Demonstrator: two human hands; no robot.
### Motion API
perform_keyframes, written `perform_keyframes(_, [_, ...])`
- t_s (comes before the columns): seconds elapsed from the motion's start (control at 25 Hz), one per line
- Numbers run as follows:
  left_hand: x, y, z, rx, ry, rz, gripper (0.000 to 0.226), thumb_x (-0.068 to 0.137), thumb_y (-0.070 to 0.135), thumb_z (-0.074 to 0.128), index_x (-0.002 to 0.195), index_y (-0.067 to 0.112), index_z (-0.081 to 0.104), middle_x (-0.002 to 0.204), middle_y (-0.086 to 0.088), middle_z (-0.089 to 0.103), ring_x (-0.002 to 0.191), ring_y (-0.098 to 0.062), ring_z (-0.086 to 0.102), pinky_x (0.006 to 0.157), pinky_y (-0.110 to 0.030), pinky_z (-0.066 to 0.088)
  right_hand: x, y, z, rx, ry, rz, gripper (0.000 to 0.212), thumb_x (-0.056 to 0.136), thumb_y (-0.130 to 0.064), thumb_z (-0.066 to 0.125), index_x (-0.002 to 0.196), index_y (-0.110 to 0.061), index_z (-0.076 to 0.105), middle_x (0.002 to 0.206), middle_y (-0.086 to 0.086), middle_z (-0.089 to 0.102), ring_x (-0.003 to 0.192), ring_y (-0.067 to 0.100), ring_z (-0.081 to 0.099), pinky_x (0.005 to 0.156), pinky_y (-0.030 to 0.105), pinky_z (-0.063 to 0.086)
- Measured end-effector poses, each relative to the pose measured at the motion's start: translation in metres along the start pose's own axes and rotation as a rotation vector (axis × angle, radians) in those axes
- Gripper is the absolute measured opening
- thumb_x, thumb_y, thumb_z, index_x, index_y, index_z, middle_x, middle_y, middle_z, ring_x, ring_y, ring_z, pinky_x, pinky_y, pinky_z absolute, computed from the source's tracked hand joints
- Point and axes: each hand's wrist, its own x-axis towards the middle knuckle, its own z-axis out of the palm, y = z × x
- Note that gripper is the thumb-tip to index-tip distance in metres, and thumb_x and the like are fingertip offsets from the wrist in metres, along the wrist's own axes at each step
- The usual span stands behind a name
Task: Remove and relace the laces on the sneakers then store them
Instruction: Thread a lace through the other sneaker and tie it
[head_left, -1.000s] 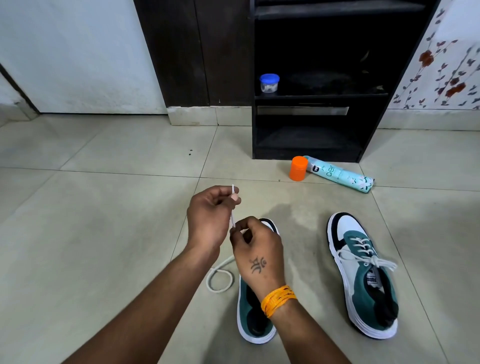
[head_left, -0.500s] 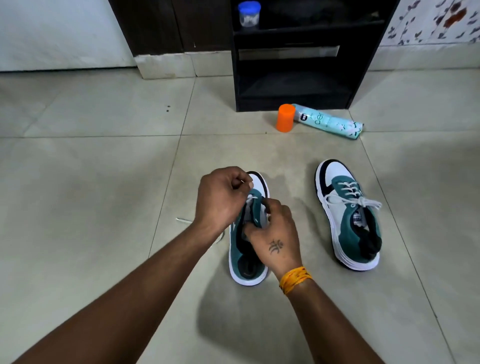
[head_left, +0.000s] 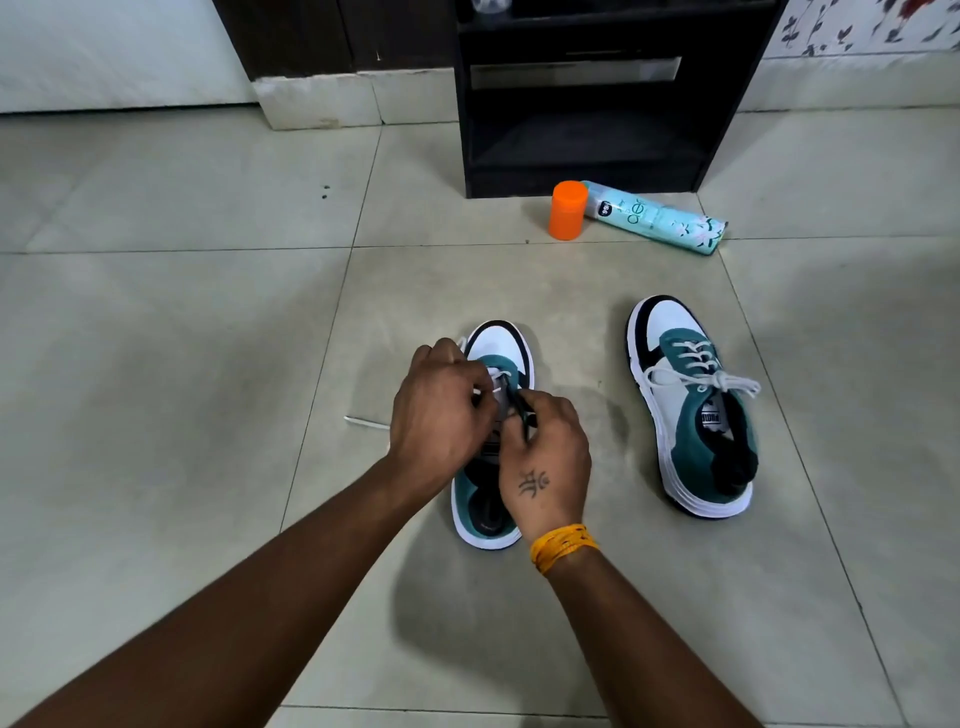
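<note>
Two teal, white and black sneakers stand on the tiled floor. The left sneaker (head_left: 500, 343) lies under both my hands. My left hand (head_left: 439, 410) pinches the white lace (head_left: 498, 375) at the eyelets near the toe. My right hand (head_left: 545, 457) grips the sneaker's tongue and upper edge beside it. A loose end of the lace (head_left: 363, 422) trails on the floor to the left. The right sneaker (head_left: 691, 410) sits apart to the right, fully laced and tied in a bow.
A dark shelf unit (head_left: 597, 93) stands against the wall ahead. In front of it lie an orange cap (head_left: 567, 209) and a light teal spray can (head_left: 654, 217) on its side. Open floor tiles stretch to the left.
My hands dropped from holding the lace tip up in the air to the sneaker's eyelets. The view tilted down and closer to the shoes.
</note>
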Motion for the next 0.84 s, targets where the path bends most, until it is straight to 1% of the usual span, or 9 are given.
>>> perform_keyframes(0.12, [0.003,0.006,0.004,0.027,-0.015,-0.027,0.009,0.084,0.025,0.069,0.081,0.023,0.077,0.09,-0.001,0.055,0.094,-0.023,0.053,0.062,-0.03,0.042,0.001,0.003,-0.001,0.007,-0.009,-0.022,0.026,0.092,-0.015,0.063,0.116,-0.015,0.072,0.111,0.005,0.067,0.1,0.023,0.065,0.082,0.028,0.045])
perform_keyframes(0.24, [0.009,0.008,0.006,0.001,-0.059,-0.066,0.011,0.084,0.024,0.069,0.085,0.025,0.08,0.093,0.001,0.057,0.099,-0.022,0.053,0.066,-0.03,0.043,0.003,0.008,-0.002,0.045,-0.023,-0.034,0.025,0.092,-0.014,0.064,0.115,-0.015,0.074,0.108,0.003,0.067,0.098,0.019,0.064,0.082,0.022,0.043])
perform_keyframes(0.36, [0.019,0.007,0.006,-0.04,-0.09,-0.107,0.012,0.082,0.022,0.071,0.086,0.026,0.081,0.094,0.001,0.061,0.099,-0.021,0.057,0.07,-0.029,0.044,0.004,0.011,-0.003,0.095,-0.044,-0.043,0.025,0.094,-0.016,0.064,0.116,-0.016,0.075,0.106,0.0,0.066,0.097,0.014,0.063,0.083,0.021,0.045])
perform_keyframes(0.44, [0.022,0.006,0.006,-0.099,-0.114,-0.131,0.012,0.081,0.02,0.071,0.084,0.026,0.081,0.092,0.002,0.062,0.096,-0.021,0.061,0.072,-0.03,0.048,0.006,0.013,-0.004,0.116,-0.061,-0.031,0.026,0.095,-0.017,0.063,0.118,-0.017,0.075,0.107,-0.002,0.066,0.096,0.009,0.062,0.085,0.022,0.048])
perform_keyframes(0.52, [0.022,0.005,0.007,-0.197,-0.135,-0.166,0.012,0.083,0.017,0.072,0.083,0.023,0.082,0.085,0.006,0.061,0.092,-0.019,0.065,0.078,-0.031,0.052,0.006,0.013,-0.005,0.157,-0.067,-0.003,0.025,0.095,-0.02,0.065,0.118,-0.018,0.076,0.107,-0.005,0.066,0.096,0.002,0.061,0.087,0.019,0.049])
perform_keyframes(0.6, [0.02,0.004,0.01,-0.291,-0.127,-0.196,0.011,0.085,0.014,0.073,0.083,0.02,0.083,0.08,0.009,0.06,0.092,-0.016,0.067,0.083,-0.029,0.051,0.006,0.013,-0.008,0.263,-0.065,0.076,0.02,0.095,-0.026,0.067,0.112,-0.02,0.078,0.105,-0.009,0.068,0.096,-0.002,0.063,0.088,0.018,0.051])
perform_keyframes(0.68, [0.018,0.005,0.014,-0.334,-0.09,-0.231,0.011,0.087,0.014,0.074,0.085,0.019,0.083,0.083,0.009,0.062,0.093,-0.016,0.068,0.083,-0.023,0.047,0.009,0.011,-0.013,0.371,-0.078,0.16,0.016,0.098,-0.033,0.064,0.098,-0.023,0.077,0.098,-0.011,0.07,0.089,-0.001,0.064,0.084,0.02,0.051])
perform_keyframes(0.72, [0.017,0.007,0.016,-0.339,-0.068,-0.249,0.011,0.088,0.014,0.073,0.086,0.019,0.083,0.085,0.009,0.063,0.093,-0.016,0.068,0.081,-0.021,0.044,0.012,0.011,-0.015,0.389,-0.084,0.164,0.017,0.1,-0.031,0.062,0.096,-0.023,0.076,0.095,-0.011,0.072,0.087,0.0,0.065,0.083,0.022,0.051])
perform_keyframes(0.84, [0.013,0.011,0.019,-0.355,-0.007,-0.283,0.011,0.089,0.013,0.074,0.088,0.017,0.083,0.089,0.002,0.07,0.091,-0.015,0.068,0.077,-0.019,0.04,0.03,0.015,-0.014,0.311,-0.123,0.071,0.02,0.098,-0.018,0.06,0.106,-0.024,0.077,0.098,-0.013,0.075,0.094,0.002,0.069,0.089,0.028,0.055])
